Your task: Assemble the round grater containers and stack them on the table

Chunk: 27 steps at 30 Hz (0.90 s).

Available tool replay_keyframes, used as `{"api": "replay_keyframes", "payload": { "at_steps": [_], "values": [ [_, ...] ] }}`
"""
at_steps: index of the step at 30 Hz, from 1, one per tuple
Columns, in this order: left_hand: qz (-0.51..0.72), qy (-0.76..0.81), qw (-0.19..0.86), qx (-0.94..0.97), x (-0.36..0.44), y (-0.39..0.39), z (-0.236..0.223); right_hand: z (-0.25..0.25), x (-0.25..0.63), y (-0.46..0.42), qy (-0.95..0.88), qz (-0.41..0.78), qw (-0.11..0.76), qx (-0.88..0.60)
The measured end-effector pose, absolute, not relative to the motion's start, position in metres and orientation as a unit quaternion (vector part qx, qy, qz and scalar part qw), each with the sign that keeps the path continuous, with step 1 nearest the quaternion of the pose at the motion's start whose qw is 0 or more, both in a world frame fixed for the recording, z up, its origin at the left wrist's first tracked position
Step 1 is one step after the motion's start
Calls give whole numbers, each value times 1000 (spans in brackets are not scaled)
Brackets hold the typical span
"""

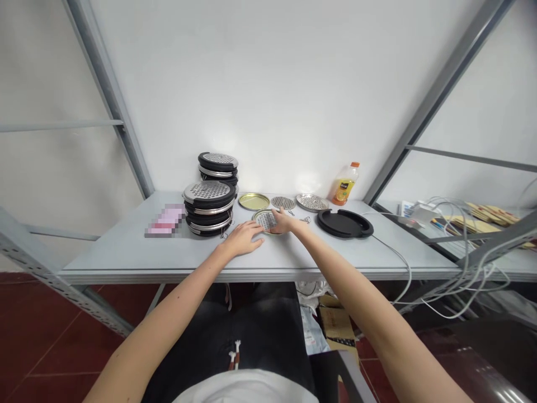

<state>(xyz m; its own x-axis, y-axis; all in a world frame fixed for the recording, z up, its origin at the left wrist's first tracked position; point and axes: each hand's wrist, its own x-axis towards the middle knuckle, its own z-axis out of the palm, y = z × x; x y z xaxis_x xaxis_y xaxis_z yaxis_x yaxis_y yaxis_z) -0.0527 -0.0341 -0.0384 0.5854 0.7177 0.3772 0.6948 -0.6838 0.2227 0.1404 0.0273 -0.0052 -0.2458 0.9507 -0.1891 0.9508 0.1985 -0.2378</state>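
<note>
In front of me on the desk lies a round gold-rimmed metal tin with a perforated grey plate in it point(264, 219). My left hand point(244, 237) rests at its left edge, fingers stretched out and thumb apart. Over its right side is my right hand point(284, 221), with thumb and fingers spread on the plate. Behind the tin sit a shallow gold lid point(254, 201), a slotted metal disc point(283, 202) and a silver round tray with a perforated surface point(312, 202). Small metal pieces point(307, 219) lie right of my right hand.
Stacks of black and silver round units with perforated tops point(210, 191) stand at the left. To the right are a black round holder point(344, 225) with a cable and an orange drink bottle point(345, 184). Grey metal frame posts point(436, 89) flank the desk point(138, 246).
</note>
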Motion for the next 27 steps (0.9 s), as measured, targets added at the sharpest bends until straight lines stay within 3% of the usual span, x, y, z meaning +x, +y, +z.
{"api": "replay_keyframes", "payload": {
  "at_steps": [18,27],
  "values": [
    [275,437,11,857,-53,-35,-38,-1,150,26,845,-110,-109,512],
    [287,468,-5,836,-53,-36,-39,-12,206,47,772,-67,-194,601]
  ]
}}
